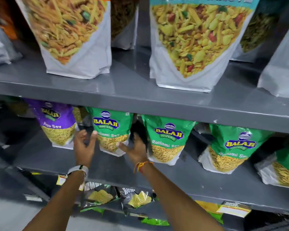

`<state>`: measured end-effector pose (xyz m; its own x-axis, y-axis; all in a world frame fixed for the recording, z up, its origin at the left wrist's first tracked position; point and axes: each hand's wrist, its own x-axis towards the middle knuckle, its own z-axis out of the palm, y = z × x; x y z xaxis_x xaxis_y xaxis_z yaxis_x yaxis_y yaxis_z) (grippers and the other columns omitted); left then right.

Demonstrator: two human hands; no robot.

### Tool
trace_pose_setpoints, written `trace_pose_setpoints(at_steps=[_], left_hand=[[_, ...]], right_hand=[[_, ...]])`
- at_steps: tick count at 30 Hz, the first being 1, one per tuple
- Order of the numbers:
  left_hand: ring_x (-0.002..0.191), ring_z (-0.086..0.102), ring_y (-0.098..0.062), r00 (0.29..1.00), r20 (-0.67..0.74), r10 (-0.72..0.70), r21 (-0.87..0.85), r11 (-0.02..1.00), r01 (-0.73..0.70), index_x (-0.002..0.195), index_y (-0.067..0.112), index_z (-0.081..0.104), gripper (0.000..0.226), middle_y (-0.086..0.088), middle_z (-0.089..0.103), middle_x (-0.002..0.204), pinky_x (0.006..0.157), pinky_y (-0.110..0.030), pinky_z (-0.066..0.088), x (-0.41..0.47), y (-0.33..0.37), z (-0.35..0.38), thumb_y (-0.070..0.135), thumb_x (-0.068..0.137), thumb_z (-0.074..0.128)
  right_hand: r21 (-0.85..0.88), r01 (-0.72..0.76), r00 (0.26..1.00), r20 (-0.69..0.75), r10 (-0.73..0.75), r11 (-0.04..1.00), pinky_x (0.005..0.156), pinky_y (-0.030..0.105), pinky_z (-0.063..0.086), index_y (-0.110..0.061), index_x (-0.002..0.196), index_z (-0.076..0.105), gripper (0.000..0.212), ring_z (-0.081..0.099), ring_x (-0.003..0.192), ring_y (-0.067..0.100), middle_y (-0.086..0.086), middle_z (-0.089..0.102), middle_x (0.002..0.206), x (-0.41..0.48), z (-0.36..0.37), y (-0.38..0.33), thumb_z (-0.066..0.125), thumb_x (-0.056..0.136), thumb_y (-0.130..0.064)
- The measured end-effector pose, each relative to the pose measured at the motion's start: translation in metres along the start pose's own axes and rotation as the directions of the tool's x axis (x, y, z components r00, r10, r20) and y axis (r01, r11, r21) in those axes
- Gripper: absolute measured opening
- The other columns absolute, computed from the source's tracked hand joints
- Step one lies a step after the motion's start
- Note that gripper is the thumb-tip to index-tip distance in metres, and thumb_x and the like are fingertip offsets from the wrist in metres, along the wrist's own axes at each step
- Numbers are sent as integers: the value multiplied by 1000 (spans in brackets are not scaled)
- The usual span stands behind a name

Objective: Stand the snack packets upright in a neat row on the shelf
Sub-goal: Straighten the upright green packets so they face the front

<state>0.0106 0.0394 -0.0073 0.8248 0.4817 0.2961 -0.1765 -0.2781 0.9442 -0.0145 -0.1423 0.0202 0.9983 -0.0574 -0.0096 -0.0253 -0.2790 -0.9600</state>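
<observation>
Left hand (84, 145) raised to the middle shelf (107, 164), fingers curled around the left edge of a green Ratlami Sev packet (113, 132), thumb tip pressed on its front. Right hand (135, 151) at the packet's right edge, fingers tucked behind it, thumb resting on the lower right corner. Both forearms extended upward from the bottom of the view; white band on the left wrist, orange thread on the right.

Held packet upright, slightly tilted, set back from the shelf's front edge: green upper half with blue-and-yellow logo, yellow sev pictured below, white base. Purple packet (57, 124) just beside it on the left, upright. Second green packet (167, 139) just beside on the right, third green packet (230, 147) farther right, both leaning, nearer the front edge.

Upper shelf (132, 90) bearing large white pouches (195, 44) of yellow mix. Lower shelf holding dark chip bags (137, 199).
</observation>
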Motion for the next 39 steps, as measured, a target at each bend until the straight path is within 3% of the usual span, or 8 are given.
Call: trace_pose_setpoints(at_steps=[3, 8, 11, 17, 22, 26, 33, 39], left_hand=[[121, 52, -31, 969, 189, -161, 53, 987, 154, 125, 12, 48, 45, -17, 55, 130, 106, -44, 41, 27, -19, -9, 24, 85, 65], [137, 39, -22, 787, 545, -291, 130, 956, 263, 144, 19, 30, 101, -7, 40, 150, 115, -48, 29, 49, -23, -18, 63, 61, 66], [130, 47, -20, 737, 612, -286, 61, 946, 317, 137, 21, 41, 94, -4, 50, 142, 113, -47, 33, 47, -20, -13, 62, 58, 68], [115, 60, -24, 791, 583, -188, -20, 969, 245, 121, 14, 54, 48, -8, 65, 122, 99, -40, 47, 41, -10, -7, 33, 80, 69], [108, 62, -25, 842, 502, -198, 26, 976, 214, 115, 13, 54, 53, -10, 66, 118, 94, -42, 50, 31, -7, -13, 40, 73, 73], [101, 63, -15, 843, 499, -199, 84, 980, 181, 111, 21, 55, 66, 2, 68, 110, 82, -26, 47, 25, -6, -21, 60, 60, 70], [103, 61, -17, 870, 460, -179, 104, 984, 147, 115, 18, 53, 50, 2, 66, 111, 92, -35, 47, 17, -7, -23, 42, 75, 72], [85, 54, 10, 888, 433, -152, 118, 987, 111, 110, 17, 53, 36, 12, 63, 98, 65, -5, 41, 10, -5, -19, 32, 82, 68]], right_hand=[[-25, -68, 998, -18, 68, 997, 80, 15, 36, -8, 131, 44, 77, 53, 116, 16, 6, 59, 125, 22, 8, -7, 83, 67, -29], [12, -78, 996, -43, 79, 997, 74, 13, 47, -10, 121, 54, 68, 60, 100, 15, 12, 67, 119, 34, 23, -14, 86, 61, -13], [-42, -136, 990, -53, 134, 990, 86, 27, 50, -6, 122, 53, 70, 60, 111, 24, 14, 64, 123, 33, 30, -15, 86, 61, -16], [-75, -183, 981, -73, 177, 980, 83, 24, 43, -6, 120, 57, 63, 60, 113, 27, 14, 65, 123, 33, 33, -17, 84, 64, -16], [-81, -161, 986, -49, 157, 984, 82, 21, 40, -7, 119, 59, 59, 60, 114, 26, 13, 65, 123, 26, 31, -19, 83, 65, -13], [-92, -156, 988, -22, 155, 983, 83, 22, 41, -7, 118, 60, 56, 60, 113, 25, 13, 65, 123, 18, 30, -18, 82, 66, -11], [-131, -126, 992, 11, 129, 983, 91, 28, 45, -6, 121, 58, 59, 58, 116, 29, 15, 64, 125, 15, 28, -14, 82, 68, -15], [-131, -137, 990, 9, 140, 982, 87, 24, 42, -5, 122, 56, 60, 58, 117, 29, 15, 63, 126, 14, 27, -12, 81, 69, -16]])
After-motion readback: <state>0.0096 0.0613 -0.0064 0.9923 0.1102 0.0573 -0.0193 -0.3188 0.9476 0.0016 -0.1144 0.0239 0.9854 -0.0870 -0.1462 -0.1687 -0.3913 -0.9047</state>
